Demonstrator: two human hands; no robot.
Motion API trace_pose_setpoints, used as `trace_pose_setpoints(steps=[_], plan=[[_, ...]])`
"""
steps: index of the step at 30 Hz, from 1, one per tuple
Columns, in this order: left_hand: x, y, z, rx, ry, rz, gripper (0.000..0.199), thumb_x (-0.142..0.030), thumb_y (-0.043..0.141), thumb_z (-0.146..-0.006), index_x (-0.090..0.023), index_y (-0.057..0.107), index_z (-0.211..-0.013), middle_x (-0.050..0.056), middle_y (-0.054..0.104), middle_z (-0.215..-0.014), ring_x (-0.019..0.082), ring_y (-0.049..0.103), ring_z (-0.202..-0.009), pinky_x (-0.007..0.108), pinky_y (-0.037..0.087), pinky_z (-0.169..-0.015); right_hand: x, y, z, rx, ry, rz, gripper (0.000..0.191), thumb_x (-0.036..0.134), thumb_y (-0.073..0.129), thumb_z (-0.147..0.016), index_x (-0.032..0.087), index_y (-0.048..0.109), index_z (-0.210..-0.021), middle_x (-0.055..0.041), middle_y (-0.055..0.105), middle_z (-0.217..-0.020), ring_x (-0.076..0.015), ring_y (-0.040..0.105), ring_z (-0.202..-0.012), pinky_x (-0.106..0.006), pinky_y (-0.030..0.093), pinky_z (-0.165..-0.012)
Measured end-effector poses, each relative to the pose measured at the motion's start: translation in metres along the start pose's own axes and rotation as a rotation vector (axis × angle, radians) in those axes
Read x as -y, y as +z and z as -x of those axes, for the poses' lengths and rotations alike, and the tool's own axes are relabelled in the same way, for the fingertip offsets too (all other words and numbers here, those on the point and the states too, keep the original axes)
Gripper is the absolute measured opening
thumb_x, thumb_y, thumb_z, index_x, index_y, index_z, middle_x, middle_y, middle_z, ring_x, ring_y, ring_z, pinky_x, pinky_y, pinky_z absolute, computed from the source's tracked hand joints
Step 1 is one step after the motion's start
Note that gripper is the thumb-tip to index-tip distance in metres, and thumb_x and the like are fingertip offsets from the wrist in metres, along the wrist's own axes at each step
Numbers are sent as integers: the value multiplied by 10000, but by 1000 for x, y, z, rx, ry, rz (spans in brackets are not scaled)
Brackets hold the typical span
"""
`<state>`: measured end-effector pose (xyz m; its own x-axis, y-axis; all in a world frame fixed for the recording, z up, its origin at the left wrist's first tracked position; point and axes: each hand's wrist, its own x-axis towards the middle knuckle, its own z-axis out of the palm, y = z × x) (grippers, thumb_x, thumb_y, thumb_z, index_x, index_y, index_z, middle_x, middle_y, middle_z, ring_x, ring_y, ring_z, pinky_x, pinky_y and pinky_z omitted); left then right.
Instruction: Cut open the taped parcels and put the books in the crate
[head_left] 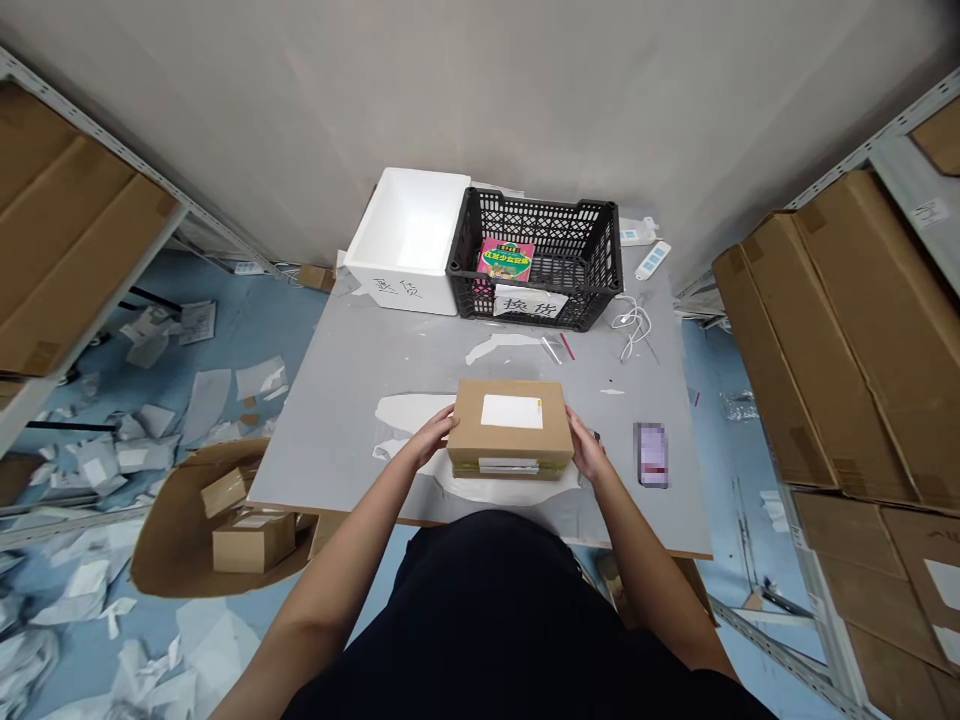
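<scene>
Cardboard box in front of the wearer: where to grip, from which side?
Probably the two short ends of the cardboard box, left hand from the left, right hand from the right. It lies flat, longer side to side than front to back, and both hands are at those ends.

Grey wall [525, 90], blue floor [731, 450], metal shelving [904, 178]

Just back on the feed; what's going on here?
A person has left hand and right hand on opposite ends of a carton, label on top, near the front edge of the table. Behind it stand a white box and a black crate with a book inside. A phone lies right of the carton.
</scene>
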<state>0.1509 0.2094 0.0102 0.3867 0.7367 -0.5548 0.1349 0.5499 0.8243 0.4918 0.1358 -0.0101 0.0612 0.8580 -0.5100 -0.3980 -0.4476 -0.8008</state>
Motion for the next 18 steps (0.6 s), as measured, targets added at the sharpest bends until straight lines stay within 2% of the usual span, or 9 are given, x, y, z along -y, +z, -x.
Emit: trace_pose_setpoints(steps=[2, 4, 6, 8, 11, 15, 18], plan=[[7, 0, 4, 67, 6, 22, 750, -370, 608, -747, -312, 367, -1455, 73, 554, -1366, 294, 521, -1234, 419, 465, -924, -3, 0, 8, 44, 50, 45, 566, 567, 627, -788, 343, 546, -1301, -19, 629, -1287, -233, 576, -1174, -370, 492, -896], [12, 3, 6, 110, 73, 44, 805, -284, 623, -704, -315, 355, -1463, 64, 500, -1423, 298, 465, -1294, 430, 434, -986, -7, 0, 15, 63, 55, 72, 585, 508, 701, -743, 361, 554, -1289, -11, 616, -1305, -243, 575, -1173, -360, 507, -866], [18, 5, 6, 114, 161, 65, 849, -240, 629, -678, -303, 338, -1473, 62, 442, -1474, 293, 412, -1340, 431, 390, -1046, -13, 1, 18, 25, 11, 65, 594, 486, 728, -716, 357, 563, -1272, -15, 610, -1310, -247, 565, -1182, -346, 513, -847], [21, 4, 4, 94, 181, 63, 850, -253, 645, -679, -293, 336, -1470, 70, 413, -1494, 284, 404, -1348, 428, 375, -1065, -17, 1, 17, -45, -11, 39, 552, 536, 694, -731, 338, 585, -1234, -29, 627, -1279, -251, 576, -1157, -339, 519, -816], [19, -2, -6, 7, 44, 15, 742, -404, 649, -746, -289, 382, -1428, 100, 464, -1450, 276, 473, -1291, 421, 424, -1006, -15, 3, 7, -125, 40, 11, 517, 629, 607, -769, 324, 603, -1187, -47, 656, -1219, -250, 615, -1077, -326, 526, -743], [0, -3, -33, -233, -130, 10, 696, -686, 513, -797, -318, 405, -1378, 121, 457, -1448, 283, 507, -1257, 383, 487, -871, 1, 13, -14, -132, 85, 55, 534, 673, 578, -772, 349, 585, -1197, -17, 655, -1214, -227, 620, -1043, -290, 514, -689], [-18, 10, -49, -199, -173, 26, 685, -777, 435, -781, -294, 521, -1258, 122, 518, -1390, 305, 543, -1196, 385, 492, -807, 12, 22, -23, -107, 86, 73, 567, 716, 544, -766, 300, 606, -1147, -23, 669, -1167, -222, 628, -1007, -288, 513, -692]])
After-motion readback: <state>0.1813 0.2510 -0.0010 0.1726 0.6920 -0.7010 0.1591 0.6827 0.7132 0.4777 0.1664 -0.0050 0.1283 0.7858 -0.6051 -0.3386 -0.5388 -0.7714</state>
